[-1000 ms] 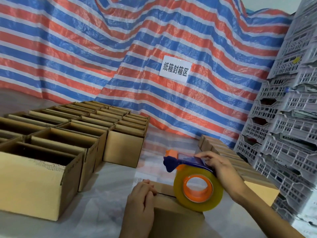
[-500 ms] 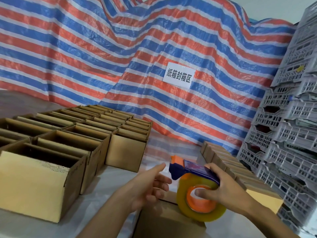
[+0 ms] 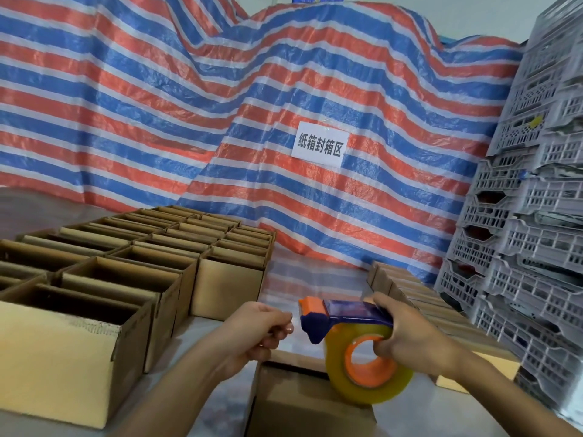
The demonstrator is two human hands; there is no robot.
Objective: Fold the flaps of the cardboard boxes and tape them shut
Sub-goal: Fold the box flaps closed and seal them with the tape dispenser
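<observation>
Right hand (image 3: pixel 410 339) grips tape dispenser (image 3: pixel 344 313) above near box (image 3: pixel 299 398); left hand (image 3: pixel 262 332) curled, perhaps pinching tape; open boxes (image 3: pixel 60 361) to its left await sealing.

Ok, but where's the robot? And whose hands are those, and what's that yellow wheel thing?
There is no robot here. A person wears a camera on the head, so the one picture looks down at their own two hands. The right hand has its grip on a tape dispenser with a big yellowish roll, held over a cardboard box right in front. The left hand is beside the dispenser's front with its fingers curled; whether it pinches the clear tape, I cannot tell. On the table, to the left, stand many open boxes. To the right are grey plastic crates, and behind hangs a striped tarp.
</observation>
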